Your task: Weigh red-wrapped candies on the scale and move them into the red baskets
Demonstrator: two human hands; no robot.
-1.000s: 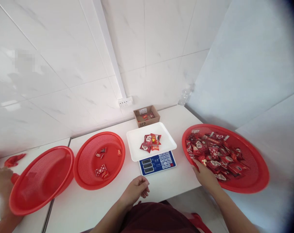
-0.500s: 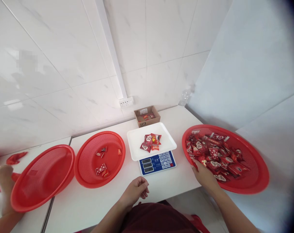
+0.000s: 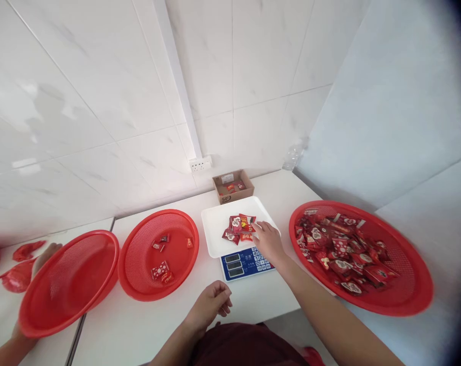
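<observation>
Since the earlier head view, the right hand (image 3: 268,244) has left the rim of the candy-filled basket (image 3: 411,284) and come over to the scale (image 3: 245,264), while the left hand (image 3: 211,305) has barely shifted; at the far left, a co-worker's hand (image 3: 45,259) has moved partly behind the leftmost basket (image 3: 68,279). In the head view now, the wrapped candies (image 3: 236,223) lie in a small overlapping cluster near the middle of the white tray (image 3: 215,244) on top of the scale. Their wrappers are glossy and crinkled: dark maroon ones with a cream patch bearing dark characters, and brighter red ones, one with a yellow mark and another with pale lettering. The right hand reaches in at the cluster's right edge, fingers extended and slightly bent, its tips at the wrappers; whether it pinches one cannot be told. The left hand rests near the table's front edge, below the scale's blue panel, fingers curled in together by the thumb. Left of the scale, the middle basket (image 3: 173,259) holds a few scattered pieces, one red with white dots, and behind the tray stands a cardboard box (image 3: 236,195) with more small red packets inside
</observation>
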